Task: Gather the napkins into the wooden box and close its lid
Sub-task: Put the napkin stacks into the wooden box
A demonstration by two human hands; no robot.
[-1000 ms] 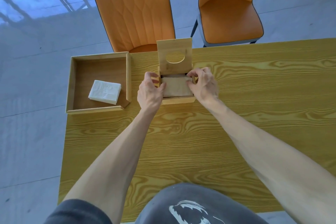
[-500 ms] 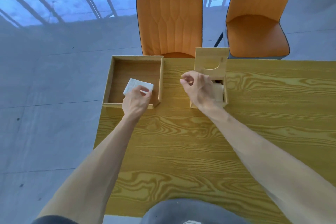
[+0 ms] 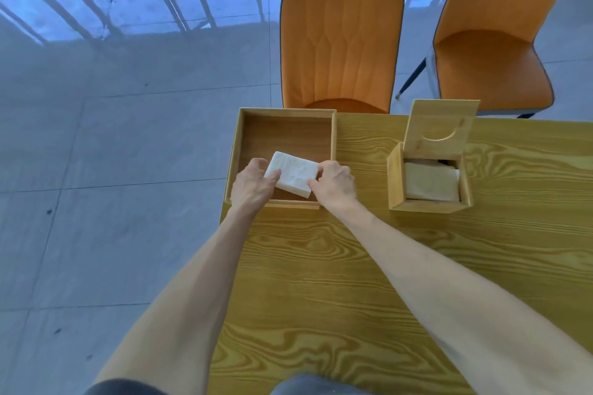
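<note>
A white stack of napkins (image 3: 293, 172) lies in the near part of a shallow wooden tray (image 3: 285, 135) at the table's left end. My left hand (image 3: 253, 184) grips the stack's left end and my right hand (image 3: 333, 184) grips its right end. To the right stands the small wooden box (image 3: 395, 184), its lid (image 3: 438, 130) with a half-round cutout tilted up and back. Napkins (image 3: 430, 183) lie inside the box.
The yellow wood-grain table (image 3: 385, 266) ends just left of the tray, with grey tiled floor beyond. Two orange chairs (image 3: 341, 38) (image 3: 494, 42) stand at the far side.
Both hands left the small box and went left to the tray. The left hand reached the napkin stack first, then the right hand joined at its other end. The view shifted left.
</note>
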